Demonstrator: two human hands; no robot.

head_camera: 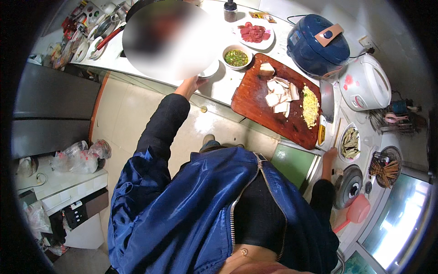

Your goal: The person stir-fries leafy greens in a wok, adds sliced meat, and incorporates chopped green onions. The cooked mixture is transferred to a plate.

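At the counter's front edge, my left hand grips the rim of a white bowl, which is partly hidden by a blurred patch. My right hand, low on the right, is closed around the lower end of wooden chopsticks. Between the hands lies a brown wooden cutting board with sliced pale meat, a separate chunk and chopped garlic. A cleaver rests along the board's right side. Beside the right hand is a plate of sliced eggplant-like vegetable.
Behind the board stand a bowl of green sauce, a plate of sliced red meat, a blue electric cooker and a white rice cooker. A pan lid and pink ladle lie at right. The blur covers the counter's left part.
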